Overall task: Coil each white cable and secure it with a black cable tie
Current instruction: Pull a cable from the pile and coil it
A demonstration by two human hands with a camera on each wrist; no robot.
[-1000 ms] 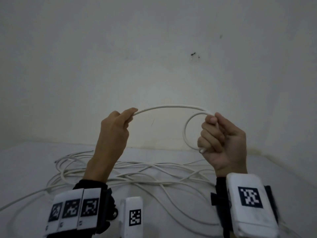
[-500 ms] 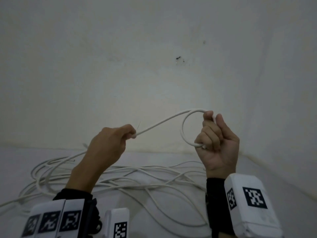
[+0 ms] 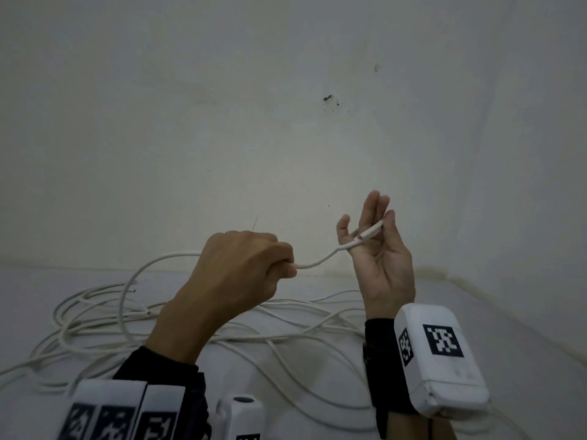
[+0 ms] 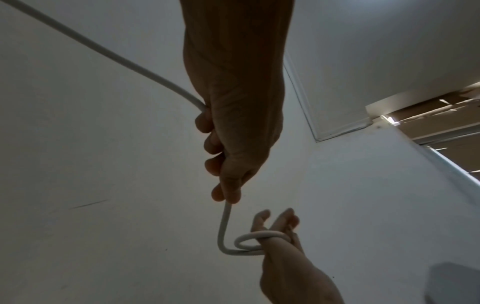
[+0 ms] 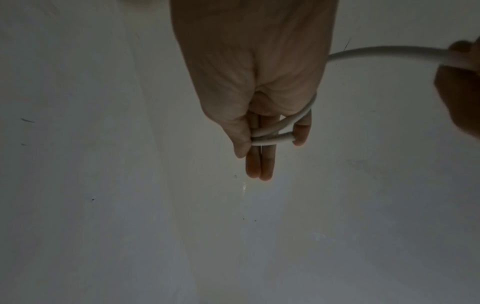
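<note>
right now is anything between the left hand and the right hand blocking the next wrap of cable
Nothing visible. The cable runs free through the air from the left hand to the loop round the right hand fingers; the loose cable lies below on the floor.

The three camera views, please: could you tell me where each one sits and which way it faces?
Head: worn on the head, looking forward and down at a wall; left hand grips the white cable, right hand raised, more cable lying below.
Left wrist: looks up along the left hand toward the ceiling.
Right wrist: looks along the right hand, cable looped around its fingers.
Shared: all three show that loop.
</note>
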